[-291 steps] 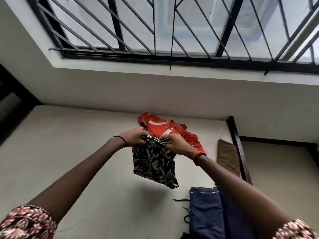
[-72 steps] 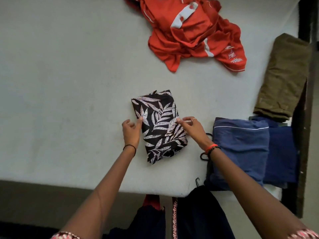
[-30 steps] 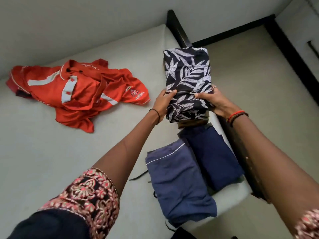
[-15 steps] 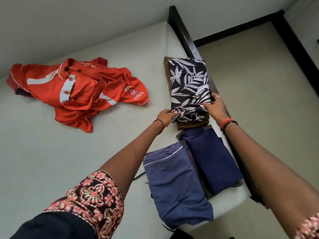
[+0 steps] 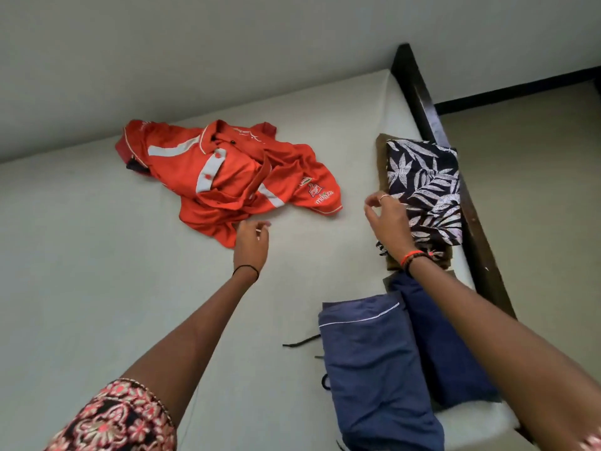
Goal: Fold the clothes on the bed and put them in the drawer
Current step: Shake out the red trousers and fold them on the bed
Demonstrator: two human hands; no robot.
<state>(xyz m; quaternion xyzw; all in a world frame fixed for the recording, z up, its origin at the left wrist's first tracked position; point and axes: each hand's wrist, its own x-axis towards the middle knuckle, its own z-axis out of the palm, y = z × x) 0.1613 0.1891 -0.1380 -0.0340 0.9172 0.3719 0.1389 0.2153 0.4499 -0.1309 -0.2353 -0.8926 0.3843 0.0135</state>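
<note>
A crumpled red polo shirt (image 5: 234, 177) lies unfolded on the pale bed (image 5: 97, 271). At the bed's right edge a folded black leaf-print garment (image 5: 426, 187) rests on a folded brown garment (image 5: 381, 164). Nearer to me lie a folded blue garment with white piping (image 5: 374, 362) and a folded navy one (image 5: 445, 346). My left hand (image 5: 252, 240) hovers open just below the red shirt's hem, not touching it. My right hand (image 5: 388, 219) is open in the air beside the leaf-print garment's left edge, holding nothing.
A dark wooden bed frame rail (image 5: 455, 177) runs along the bed's right side, with beige floor (image 5: 536, 206) beyond it. A plain wall (image 5: 227, 53) stands behind the bed. Black drawstrings (image 5: 300, 341) trail from the blue garment. No drawer is in view.
Both hands let go of the leaf-print garment, now lying on the brown one. My left hand moved left toward the red shirt; my right hand lifted off to the left.
</note>
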